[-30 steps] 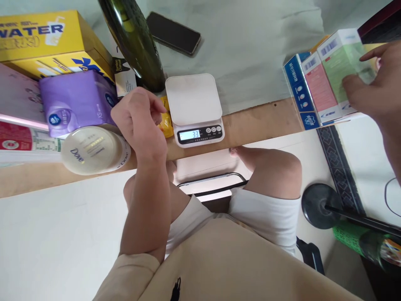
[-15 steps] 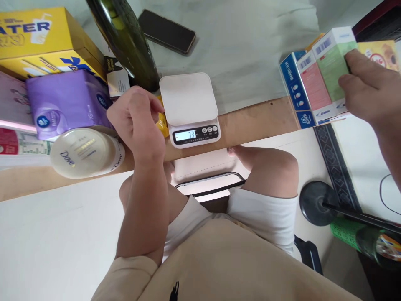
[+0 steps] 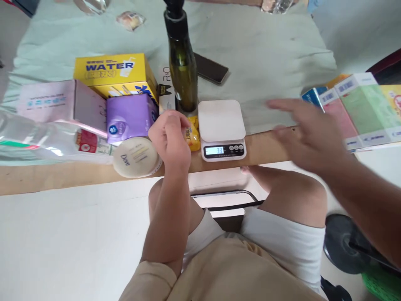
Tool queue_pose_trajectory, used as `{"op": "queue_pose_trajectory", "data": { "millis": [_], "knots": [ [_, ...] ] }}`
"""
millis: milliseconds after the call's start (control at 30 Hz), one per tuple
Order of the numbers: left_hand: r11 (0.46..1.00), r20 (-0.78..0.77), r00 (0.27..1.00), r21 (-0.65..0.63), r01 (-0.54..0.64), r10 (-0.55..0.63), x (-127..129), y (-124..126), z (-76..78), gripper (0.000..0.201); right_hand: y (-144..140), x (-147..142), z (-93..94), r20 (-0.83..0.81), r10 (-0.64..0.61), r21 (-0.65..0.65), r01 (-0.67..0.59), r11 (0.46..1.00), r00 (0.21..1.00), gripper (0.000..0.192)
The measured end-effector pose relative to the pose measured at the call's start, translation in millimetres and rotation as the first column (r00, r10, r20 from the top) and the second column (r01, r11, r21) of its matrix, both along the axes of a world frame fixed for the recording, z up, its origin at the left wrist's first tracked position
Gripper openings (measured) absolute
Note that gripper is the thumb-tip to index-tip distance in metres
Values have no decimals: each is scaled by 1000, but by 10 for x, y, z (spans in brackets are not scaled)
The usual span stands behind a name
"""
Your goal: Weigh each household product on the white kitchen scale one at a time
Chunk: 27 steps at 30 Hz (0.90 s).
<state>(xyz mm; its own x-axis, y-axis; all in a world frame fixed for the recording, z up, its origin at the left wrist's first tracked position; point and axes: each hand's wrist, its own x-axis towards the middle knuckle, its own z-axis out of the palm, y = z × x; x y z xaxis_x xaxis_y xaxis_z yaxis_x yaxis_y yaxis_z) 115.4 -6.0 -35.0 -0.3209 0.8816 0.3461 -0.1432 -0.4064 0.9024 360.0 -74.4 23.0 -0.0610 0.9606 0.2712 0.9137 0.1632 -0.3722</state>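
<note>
Right hand [image 3: 310,136] blurred; clear bottle [image 3: 37,130] cut by left edge.

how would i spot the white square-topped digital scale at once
Find the pale green cloth, then the brown wooden strip along its near edge. Just right of the tall dark green bottle and shiny yellow packet sits the white square-topped digital scale. Unlike its neighbours, it has a lit display and three round buttons.

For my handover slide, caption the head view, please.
Left hand curled near a yellow packet, open right hand between the white scale and green box.
</note>
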Motion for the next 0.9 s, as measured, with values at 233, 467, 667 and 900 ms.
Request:
{"op": "queue_pose_trajectory", "data": {
  "millis": [233, 467, 667, 900],
  "knots": [
    [869, 196, 875, 146, -473, 443, -190, 10, 116, 38, 776, -1709, -195, 51, 208, -418, -169, 893, 977, 58],
    [909, 339, 891, 177, -377, 304, -445, -38, 192, 36, 1213, -2083, -175, 290, 279, -602, -52, 797, 915, 58],
    [919, 311, 908, 187, -347, 280, -479, -99, 200, 40, 1299, -2157, -301, 291, 277, -619, -41, 785, 915, 56],
    [936, 321, 894, 55, -349, 314, -464, -134, 253, 42, 1246, -2179, -284, 295, 220, -435, -74, 897, 930, 54]
  ]
}}
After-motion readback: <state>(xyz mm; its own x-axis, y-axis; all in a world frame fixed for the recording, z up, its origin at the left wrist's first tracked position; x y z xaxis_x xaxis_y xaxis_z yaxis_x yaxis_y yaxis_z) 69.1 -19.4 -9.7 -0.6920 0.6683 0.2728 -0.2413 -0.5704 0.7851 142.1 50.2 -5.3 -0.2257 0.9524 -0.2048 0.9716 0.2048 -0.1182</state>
